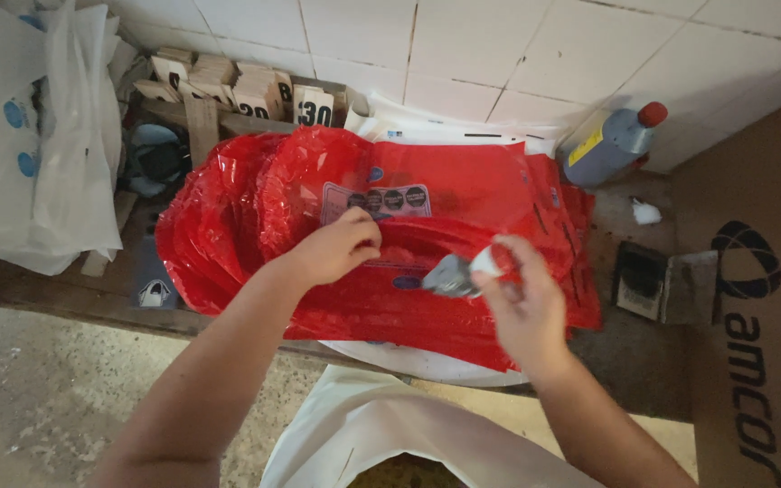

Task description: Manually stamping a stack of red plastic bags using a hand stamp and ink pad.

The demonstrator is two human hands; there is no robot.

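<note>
A stack of glossy red plastic bags (pixel 463 194) lay crumpled at frame centre; a small grey-white object (pixel 459 273) lay blurred against them.

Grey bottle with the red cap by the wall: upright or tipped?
Tipped. The grey bottle lies slanted on the bench, red cap toward the tiled wall.

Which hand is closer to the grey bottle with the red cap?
The right hand. It is below and left of the bottle, pinching something small over the red bags. The left hand is farther left.

Head-worn view, steeply downward, close over the red bags (pixel 463 298).
</note>
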